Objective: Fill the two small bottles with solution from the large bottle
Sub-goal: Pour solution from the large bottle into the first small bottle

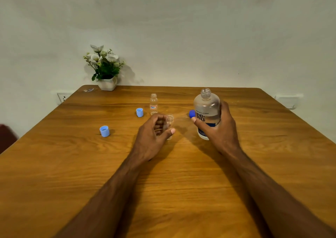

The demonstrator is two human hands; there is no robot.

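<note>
My right hand [221, 128] grips the large clear bottle [207, 106], which stands upright and uncapped on the wooden table [72, 165]. My left hand [152, 137] holds one small clear bottle [169, 123] upright on the table, its mouth open. The second small bottle [153, 104], with a red label, stands uncapped farther back. Two light blue caps [104, 131] [139, 112] lie to the left. A darker blue cap [191, 113] peeks out behind the large bottle.
A white pot of artificial flowers [105, 68] stands at the table's far left edge against the wall. Wall sockets [63, 97] sit on either side behind the table. A dark red chair [6, 137] shows at the left.
</note>
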